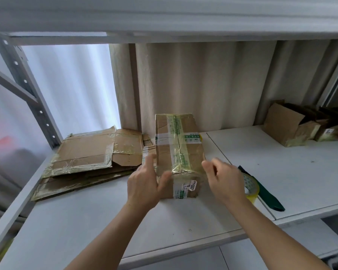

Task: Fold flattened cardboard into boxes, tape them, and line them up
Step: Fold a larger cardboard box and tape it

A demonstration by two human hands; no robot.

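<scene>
A taped cardboard box (179, 151) stands on the white shelf (105, 221) in the middle, with yellowish tape along its top seam. My left hand (144, 184) rests against its near left corner, fingers straight and thumb on the front edge. My right hand (222, 180) hovers at the near right corner with loosely curled fingers that hold nothing. A stack of flattened cardboard (90, 158) lies to the left. A roll of yellow tape (251, 189) on a dark green dispenser (265, 193) lies just right of my right hand.
Several folded boxes (293, 123) stand in a row at the back right of the shelf. A grey metal upright (27, 90) rises at the left. Another shelf board (164, 16) hangs overhead. A curtain hangs behind.
</scene>
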